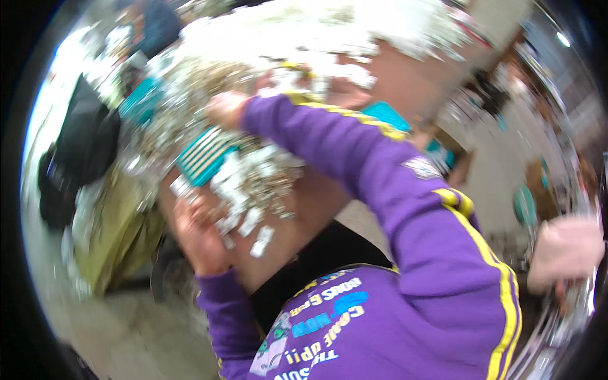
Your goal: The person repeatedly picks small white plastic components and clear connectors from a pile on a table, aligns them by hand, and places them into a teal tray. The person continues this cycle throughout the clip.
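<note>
My left hand (201,235) is at the near left edge of the table, beside a loose heap of small white packets (237,193). Its fingers are blurred; a white piece (182,187) shows just past the fingertips, and I cannot tell whether they grip it. Stretched across the table, my right arm ends in my right hand (227,109), which looks closed over clear plastic bags (171,117). Whatever it may hold is hidden. Between the two hands sits a teal tray (201,172) with rows of pale strips in it.
A large white pile (285,35) covers the table's far side. More teal trays (140,101) (386,115) lie at left and right. A black bag (87,130) and an olive sack (117,237) stand left of the table. At right is a pink object (565,253) and a cardboard box (451,152).
</note>
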